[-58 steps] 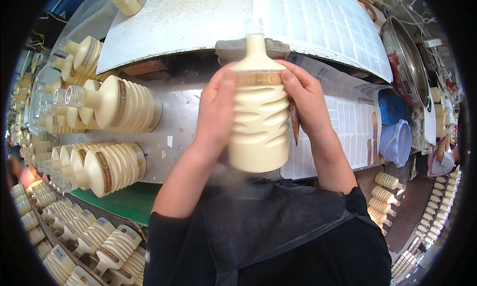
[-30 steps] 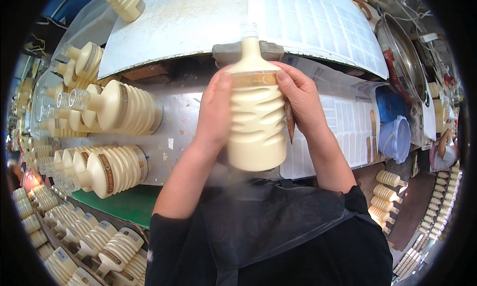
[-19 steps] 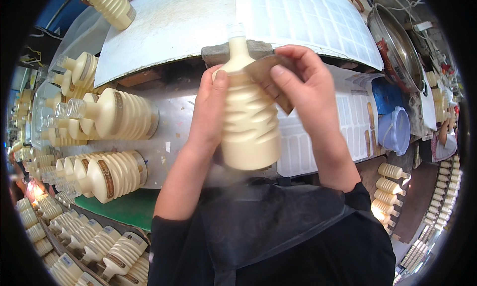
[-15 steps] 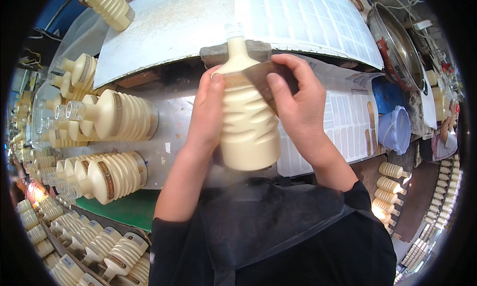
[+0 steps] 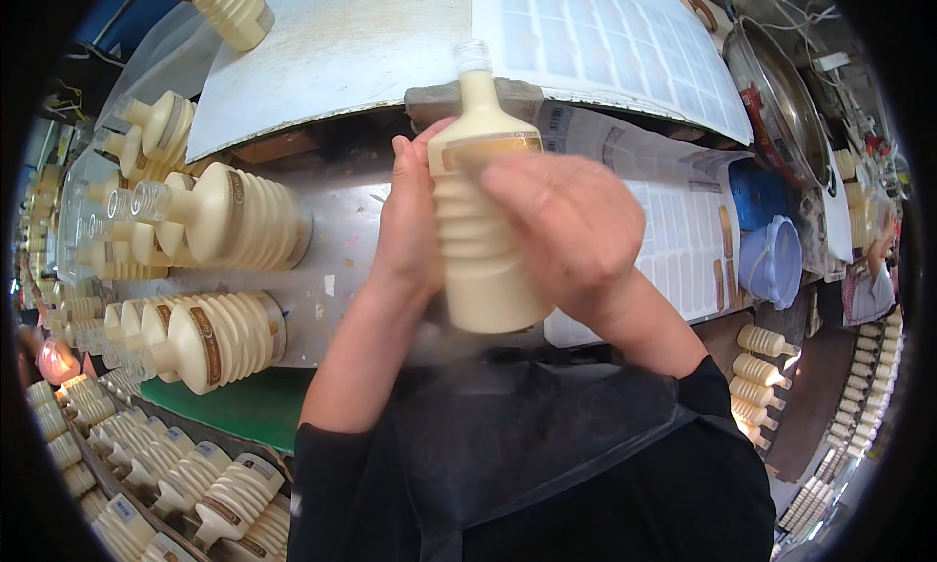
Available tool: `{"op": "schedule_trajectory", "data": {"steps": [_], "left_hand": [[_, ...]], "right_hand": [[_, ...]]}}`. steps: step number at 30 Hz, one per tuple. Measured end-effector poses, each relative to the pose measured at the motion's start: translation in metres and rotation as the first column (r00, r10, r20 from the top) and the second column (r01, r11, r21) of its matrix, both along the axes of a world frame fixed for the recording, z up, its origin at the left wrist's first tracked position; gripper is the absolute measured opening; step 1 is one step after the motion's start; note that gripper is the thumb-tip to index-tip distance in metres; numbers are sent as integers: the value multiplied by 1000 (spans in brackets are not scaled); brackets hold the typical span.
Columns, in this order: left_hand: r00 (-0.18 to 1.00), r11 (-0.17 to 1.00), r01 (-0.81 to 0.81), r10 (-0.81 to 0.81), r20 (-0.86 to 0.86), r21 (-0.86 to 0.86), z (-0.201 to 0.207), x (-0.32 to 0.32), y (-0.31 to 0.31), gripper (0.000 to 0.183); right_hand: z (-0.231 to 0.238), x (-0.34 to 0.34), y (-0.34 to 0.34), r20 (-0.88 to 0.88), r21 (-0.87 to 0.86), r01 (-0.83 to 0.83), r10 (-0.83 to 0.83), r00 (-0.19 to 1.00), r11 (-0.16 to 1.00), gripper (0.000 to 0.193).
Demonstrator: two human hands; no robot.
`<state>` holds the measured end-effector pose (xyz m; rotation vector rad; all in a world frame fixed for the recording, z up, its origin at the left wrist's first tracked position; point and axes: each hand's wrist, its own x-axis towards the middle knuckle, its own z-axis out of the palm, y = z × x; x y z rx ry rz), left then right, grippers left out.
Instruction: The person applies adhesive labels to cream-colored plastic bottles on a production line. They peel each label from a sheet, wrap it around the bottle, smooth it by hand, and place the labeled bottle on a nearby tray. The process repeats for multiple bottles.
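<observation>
Your left hand (image 5: 410,220) cups the bottle (image 5: 495,299), fingers tucked behind, likely to steady it. Your right hand (image 5: 578,220) blurs over the label (image 5: 503,144); I can't tell its fingers' pinch.

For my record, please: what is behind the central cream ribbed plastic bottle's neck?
A grey oblong block shows on both sides; the neck covers its middle, which cannot be seen.

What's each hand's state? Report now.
Left hand: holding the cream bottle from its left side.
Right hand: blurred over the bottle's label; grip cannot be told.
</observation>
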<state>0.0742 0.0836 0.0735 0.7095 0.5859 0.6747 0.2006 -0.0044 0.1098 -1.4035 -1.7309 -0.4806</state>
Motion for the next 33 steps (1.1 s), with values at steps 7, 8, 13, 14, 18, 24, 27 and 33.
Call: {"op": "schedule_trajectory", "data": {"steps": [7,8,13,14,18,24,27,33], "left_hand": [[999,1000,9,-9,38,12,0,0,1,70],[1000,1000,-10,10,14,-8,1,-1,0,70],[999,998,-4,6,-38,64,2,1,1,63],[998,995,3,3,-65,98,0,2,1,60],[957,957,73,11,-289,281,-10,0,5,46],[992,967,77,-50,-115,243,-22,-3,5,41],[1000,986,30,-30,2,163,-28,0,4,37],[998,991,-15,7,55,132,-39,6,5,34]], "right_hand": [[17,-19,4,27,-148,-95,100,995,984,16],[18,-17,8,-15,-110,-107,106,994,988,11],[19,11,28,-701,-165,36,-143,699,986,27],[13,13,31,-676,-200,12,-147,722,980,30],[-18,18,26,-512,-295,90,-237,826,951,33],[-62,48,20,-715,-335,122,-337,612,934,35],[-64,55,15,-695,-276,93,-266,668,957,37],[-34,40,-4,-726,-220,-25,-147,671,975,29]]}}
